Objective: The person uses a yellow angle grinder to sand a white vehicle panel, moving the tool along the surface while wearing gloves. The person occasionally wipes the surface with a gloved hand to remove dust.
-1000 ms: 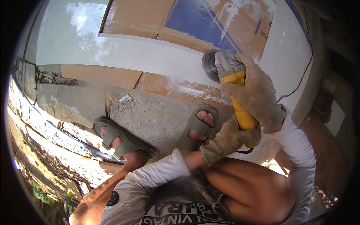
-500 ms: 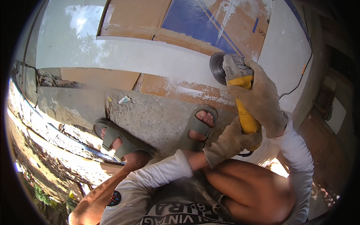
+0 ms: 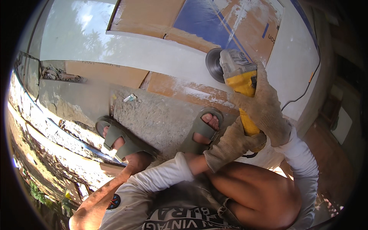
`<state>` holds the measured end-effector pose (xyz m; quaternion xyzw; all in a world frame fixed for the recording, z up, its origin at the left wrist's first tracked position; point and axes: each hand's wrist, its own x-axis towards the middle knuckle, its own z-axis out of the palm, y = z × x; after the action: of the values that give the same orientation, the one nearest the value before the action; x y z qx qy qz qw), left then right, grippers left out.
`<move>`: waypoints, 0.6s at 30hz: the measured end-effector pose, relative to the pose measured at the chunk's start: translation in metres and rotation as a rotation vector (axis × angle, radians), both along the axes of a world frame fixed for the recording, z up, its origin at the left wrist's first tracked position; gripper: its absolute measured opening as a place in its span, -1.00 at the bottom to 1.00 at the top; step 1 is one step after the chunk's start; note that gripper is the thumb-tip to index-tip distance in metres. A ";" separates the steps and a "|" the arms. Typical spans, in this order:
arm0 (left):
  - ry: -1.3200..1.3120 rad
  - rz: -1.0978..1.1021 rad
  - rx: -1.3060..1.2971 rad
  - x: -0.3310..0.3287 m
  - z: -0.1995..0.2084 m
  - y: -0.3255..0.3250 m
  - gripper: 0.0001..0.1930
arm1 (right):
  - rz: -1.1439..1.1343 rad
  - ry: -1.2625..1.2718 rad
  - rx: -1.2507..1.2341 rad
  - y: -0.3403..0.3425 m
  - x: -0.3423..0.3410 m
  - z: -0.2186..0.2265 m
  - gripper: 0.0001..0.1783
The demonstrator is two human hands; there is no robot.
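Observation:
Both my gloved hands hold a yellow angle grinder (image 3: 243,84) with a grey metal head. My right hand (image 3: 264,105) wraps round its body just behind the head. Lower down, my left hand (image 3: 235,142) closes on the rear end of the handle. The round dark disc (image 3: 214,65) is tilted over the white edge strip of a panel (image 3: 161,50); whether it touches the surface I cannot tell. Sheets of brown cardboard (image 3: 145,17), one with a blue print, cover the panel's middle, dusted with white powder.
Cardboard strips (image 3: 168,85) lie along the near side of the panel. A power cord (image 3: 306,91) runs down the right. My sandalled feet (image 3: 207,126) stand on rough concrete (image 3: 153,115), where a small white-and-green packet (image 3: 130,98) lies. Sunlit ground is at the left.
The grinder's head and disc have shifted slightly left and away from me along the white strip. Both hands keep their hold. The view has shifted a little.

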<state>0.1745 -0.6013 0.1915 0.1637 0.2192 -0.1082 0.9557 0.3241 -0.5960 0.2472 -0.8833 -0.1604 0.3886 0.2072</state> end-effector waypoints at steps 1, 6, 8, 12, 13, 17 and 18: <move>-0.011 0.018 -0.007 0.000 -0.002 -0.001 -0.38 | 0.008 -0.007 -0.010 0.001 0.000 0.001 0.18; -0.011 0.032 0.039 -0.001 -0.006 0.002 -0.32 | 0.043 0.016 -0.008 0.012 0.003 -0.001 0.18; -0.016 0.057 0.130 -0.002 -0.008 0.005 -0.32 | 0.070 0.009 -0.051 0.014 0.004 -0.003 0.20; -0.025 0.055 0.056 -0.001 -0.013 0.008 -0.29 | 0.139 -0.032 -0.057 0.018 0.004 -0.010 0.22; -0.007 0.039 0.046 -0.001 -0.014 0.007 -0.29 | 0.147 -0.040 -0.047 0.018 0.004 -0.012 0.22; 0.039 0.063 0.005 0.003 -0.015 0.002 -0.30 | 0.133 -0.004 -0.031 0.016 0.005 -0.011 0.23; 0.025 0.059 0.014 0.002 -0.015 0.001 -0.30 | 0.139 -0.014 -0.041 0.015 0.005 -0.011 0.23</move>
<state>0.1767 -0.5998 0.1769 0.1624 0.2364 -0.0804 0.9546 0.3287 -0.5807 0.2364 -0.8769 -0.2148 0.3989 0.1606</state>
